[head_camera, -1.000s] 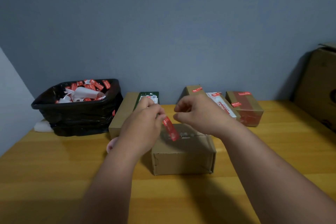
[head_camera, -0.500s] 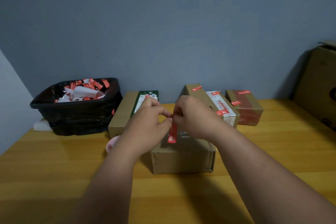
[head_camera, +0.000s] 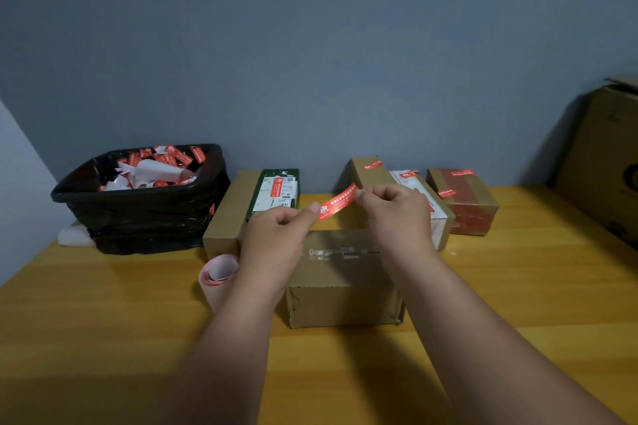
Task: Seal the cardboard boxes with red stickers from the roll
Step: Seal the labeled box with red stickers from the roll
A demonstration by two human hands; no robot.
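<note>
Far left, against the wall at the table's (head_camera: 103,338) back edge: black bin (head_camera: 145,214) lined with a black bag, filled with red sticker scraps and white backing paper. A small white object sits behind its left corner, too dim to identify.

Just right of the bin: a long brown box (head_camera: 229,214) lying with its end toward the camera, a green box (head_camera: 276,190) with a white label alongside it.

In front of that, partly behind the left forearm: sticker roll (head_camera: 217,272), pale pink-white backing, red showing at its edge, resting on the table just left of the centre box.

Centre: plain cardboard box (head_camera: 345,290), flaps closed, faint print on top, no sticker on it that I can see.

Above its top, in the air: red sticker (head_camera: 338,205), stretched between both hands, tilted up toward the right, white print facing the camera. Left hand (head_camera: 276,235) pinches the lower left end between thumb and forefinger, other fingers curled. Right hand (head_camera: 397,210) pinches the upper right end the same way.

Behind the right hand: a tall brown box (head_camera: 366,172) with a red sticker on top, a white-wrapped box (head_camera: 431,214) with red stickers, then a brown box with red tape (head_camera: 466,203).

Far right edge: large cardboard carton (head_camera: 607,155), top flap raised.
</note>
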